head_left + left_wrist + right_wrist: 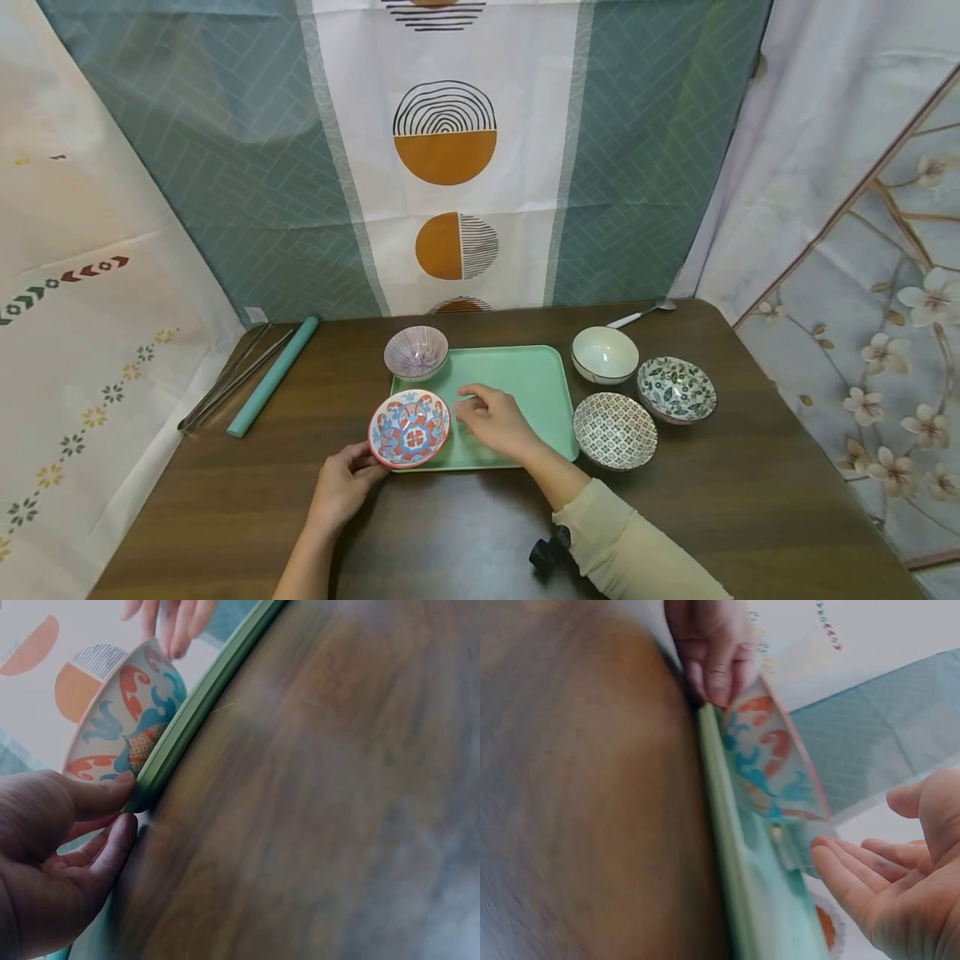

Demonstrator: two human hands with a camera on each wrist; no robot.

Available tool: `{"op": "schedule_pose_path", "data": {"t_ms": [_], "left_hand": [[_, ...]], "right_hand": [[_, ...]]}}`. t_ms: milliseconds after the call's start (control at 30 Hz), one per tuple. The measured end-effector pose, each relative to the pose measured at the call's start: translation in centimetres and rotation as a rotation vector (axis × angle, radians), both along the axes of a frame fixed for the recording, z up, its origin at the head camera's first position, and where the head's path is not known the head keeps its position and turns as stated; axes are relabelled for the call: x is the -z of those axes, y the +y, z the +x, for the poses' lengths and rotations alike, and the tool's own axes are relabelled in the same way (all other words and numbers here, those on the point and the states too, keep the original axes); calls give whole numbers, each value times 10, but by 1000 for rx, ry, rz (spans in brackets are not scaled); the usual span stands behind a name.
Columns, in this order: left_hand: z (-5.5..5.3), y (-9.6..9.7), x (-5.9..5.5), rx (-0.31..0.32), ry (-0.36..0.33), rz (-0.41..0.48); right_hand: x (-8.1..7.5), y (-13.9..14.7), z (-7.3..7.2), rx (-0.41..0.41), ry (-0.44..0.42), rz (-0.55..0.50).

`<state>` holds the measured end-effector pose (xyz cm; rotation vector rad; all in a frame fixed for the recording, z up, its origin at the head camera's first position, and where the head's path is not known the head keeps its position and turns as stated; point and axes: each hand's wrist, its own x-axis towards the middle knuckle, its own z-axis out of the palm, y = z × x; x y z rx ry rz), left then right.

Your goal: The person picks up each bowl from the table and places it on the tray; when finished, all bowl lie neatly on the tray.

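Observation:
A bowl with a red rim and a blue and orange pattern (410, 428) stands upright over the front left corner of the light green tray (558, 400). My left hand (345, 486) is at that corner. In the left wrist view its thumb (112, 793) and fingers pinch the tray's end, with the thumb tip right against the bowl's base. My right hand (497, 419) hovers over the tray, just right of the bowl, fingers loosely bent and holding nothing. A purple striped bowl (416, 352) sits at the tray's back left corner.
Right of the tray stand a white bowl (604, 355), a brown-patterned bowl (615, 431) and a green floral bowl (677, 389). A white-handled spoon (641, 315) lies behind them. At the left are metal tongs (232, 375) and a green roll (273, 375) on the wooden table (247, 500).

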<state>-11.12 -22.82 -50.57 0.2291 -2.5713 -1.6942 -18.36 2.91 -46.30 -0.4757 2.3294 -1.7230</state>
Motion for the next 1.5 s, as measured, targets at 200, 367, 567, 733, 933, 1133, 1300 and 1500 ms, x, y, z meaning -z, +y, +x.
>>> {"op": "schedule_pose_path", "data": {"t_ms": [200,367,567,733,933,1133,1300,1500], "left_hand": [[1,0,0,-19,-2,-51],[2,-1,-1,-24,-11,-77],[2,-1,0,-23,-15,-62],[2,-1,1,-16,-21,-50],[1,-2,1,-6,-21,-42],[1,-1,1,-14,-30,-33],[1,-2,1,-17,-43,-30],[1,-2,2,-18,-42,-31]], "right_hand": [[-15,20,-1,40,60,-13],[-27,37,-3,51,107,8],[-37,58,-7,103,121,42],[-40,77,-10,116,149,72],[-43,103,-13,152,165,92],[-44,131,-15,213,181,132],[-42,152,-17,265,172,158],[-42,179,-19,323,183,167]]}}
